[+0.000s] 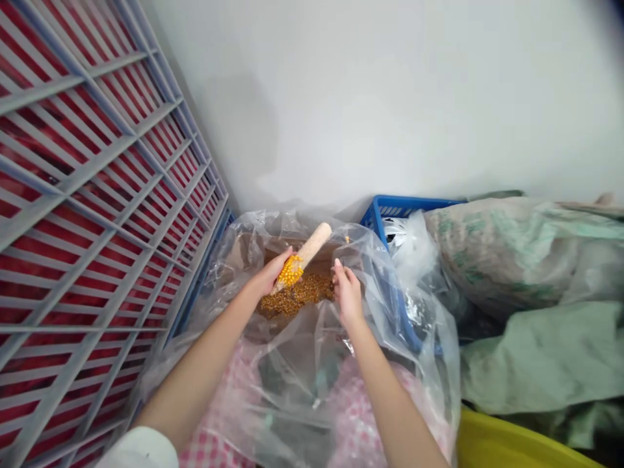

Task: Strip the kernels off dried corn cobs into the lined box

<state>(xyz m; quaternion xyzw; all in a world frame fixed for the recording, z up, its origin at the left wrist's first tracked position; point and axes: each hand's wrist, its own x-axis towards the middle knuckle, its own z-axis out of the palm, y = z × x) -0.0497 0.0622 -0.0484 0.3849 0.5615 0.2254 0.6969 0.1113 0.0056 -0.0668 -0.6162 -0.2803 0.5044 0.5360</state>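
Observation:
A corn cob (312, 246) is held by its lower end in my left hand (273, 273), tilted up to the right. Its upper part is bare and pale; yellow kernels remain around the lower part. My right hand (348, 294) is a little to the right, apart from the cob, with fingers curled and pressed together; whatever they may hold is hidden. Below both hands, loose corn kernels (312, 289) lie inside a clear plastic bag (287, 354), which is spread open and drapes over my lap.
A grey slatted plastic crate (104, 146) with red material behind it rises on the left. To the right are a blue basket (377, 211), white plastic bags (416, 250), a printed woven sack (502, 250), green cloth (546, 361) and a yellow container (507, 442). A white wall (370, 97) stands behind.

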